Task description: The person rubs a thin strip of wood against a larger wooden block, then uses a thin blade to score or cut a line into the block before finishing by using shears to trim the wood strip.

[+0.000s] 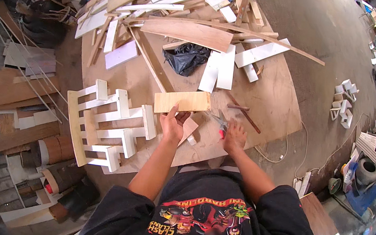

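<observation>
My left hand (173,123) grips a light wooden block (181,101) by its near edge, thumb on top, just above the table. Close to it on the right, my right hand (235,137) rests back-up on the tabletop with its fingers stretched out. Partly under that hand lies a grey metal tool with a red grip (221,133); its exact kind is hard to make out. Beyond the fingers are two dark brown sticks (248,117), one lying across the other. A small wood offcut (188,129) sits between my forearms.
A slatted assembly of white and bare wood (118,134) stands at the table's left edge. Scrap boards (185,31) and a black plastic bag (185,58) cover the far side. A cable (285,150) trails on the right; white wooden pieces (343,103) stand on the floor.
</observation>
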`<state>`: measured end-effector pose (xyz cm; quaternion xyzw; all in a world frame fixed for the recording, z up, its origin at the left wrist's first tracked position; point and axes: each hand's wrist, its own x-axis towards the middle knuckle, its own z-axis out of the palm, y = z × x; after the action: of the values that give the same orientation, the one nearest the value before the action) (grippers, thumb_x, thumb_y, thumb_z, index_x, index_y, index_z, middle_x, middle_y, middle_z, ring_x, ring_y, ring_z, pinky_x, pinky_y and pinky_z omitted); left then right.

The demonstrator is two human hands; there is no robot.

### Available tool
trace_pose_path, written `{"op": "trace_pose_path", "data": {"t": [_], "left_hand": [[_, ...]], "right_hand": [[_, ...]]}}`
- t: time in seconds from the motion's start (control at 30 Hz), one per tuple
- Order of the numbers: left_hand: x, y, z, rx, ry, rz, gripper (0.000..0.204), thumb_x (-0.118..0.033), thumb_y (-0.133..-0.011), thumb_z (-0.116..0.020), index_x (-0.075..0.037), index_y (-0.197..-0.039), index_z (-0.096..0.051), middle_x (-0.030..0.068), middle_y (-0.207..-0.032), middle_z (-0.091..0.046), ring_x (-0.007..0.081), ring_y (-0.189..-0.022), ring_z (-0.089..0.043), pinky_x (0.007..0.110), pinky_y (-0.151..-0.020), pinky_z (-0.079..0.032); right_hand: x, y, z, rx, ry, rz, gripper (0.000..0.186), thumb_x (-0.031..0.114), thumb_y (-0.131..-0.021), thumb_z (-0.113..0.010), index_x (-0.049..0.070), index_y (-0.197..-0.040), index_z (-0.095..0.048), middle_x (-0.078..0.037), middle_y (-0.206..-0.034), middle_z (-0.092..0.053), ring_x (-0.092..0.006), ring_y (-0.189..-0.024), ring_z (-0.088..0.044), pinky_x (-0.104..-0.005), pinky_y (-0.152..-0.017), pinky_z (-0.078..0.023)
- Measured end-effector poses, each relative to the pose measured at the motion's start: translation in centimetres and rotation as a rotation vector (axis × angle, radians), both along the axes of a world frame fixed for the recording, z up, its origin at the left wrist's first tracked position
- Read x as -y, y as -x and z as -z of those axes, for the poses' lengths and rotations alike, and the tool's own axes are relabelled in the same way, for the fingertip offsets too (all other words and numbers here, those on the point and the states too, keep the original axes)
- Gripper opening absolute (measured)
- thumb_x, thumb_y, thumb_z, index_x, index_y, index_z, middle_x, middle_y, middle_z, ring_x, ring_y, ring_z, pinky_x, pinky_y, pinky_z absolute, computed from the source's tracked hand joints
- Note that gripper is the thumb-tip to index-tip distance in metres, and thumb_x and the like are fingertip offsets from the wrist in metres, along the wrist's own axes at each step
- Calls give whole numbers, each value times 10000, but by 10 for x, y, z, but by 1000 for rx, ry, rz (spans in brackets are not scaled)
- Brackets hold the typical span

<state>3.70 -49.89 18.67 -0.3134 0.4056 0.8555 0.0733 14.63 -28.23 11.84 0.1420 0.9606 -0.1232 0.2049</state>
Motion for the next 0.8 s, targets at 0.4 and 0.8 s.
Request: {"op": "trace_pose_path", "data": {"t": [0.4, 0.8], "left_hand": [[-49, -60, -77, -218, -127, -67, 280, -77, -979, -591, 24, -1238, -553, 158, -1124, -678, 302, -1023, -694, 439, -952, -587], [-66, -180, -128, -477, 189, -10, 428, -116, -936, -686, 11, -1320, -548, 127, -1188, -669, 292, -1107, -664, 465, -951, -549]], "right_hand": [[-43, 26, -127, -221, 1740, 701, 594, 15, -731, -552, 39, -1321, -489, -74, -921, -557, -172, -700, -582, -369, -615, -561], [-15, 11, -216, -269, 1821, 384, 423, -17, -849, -735, 42, -1219, -538, -35, -869, -617, -152, -634, -637, -286, -477, -506]]}}
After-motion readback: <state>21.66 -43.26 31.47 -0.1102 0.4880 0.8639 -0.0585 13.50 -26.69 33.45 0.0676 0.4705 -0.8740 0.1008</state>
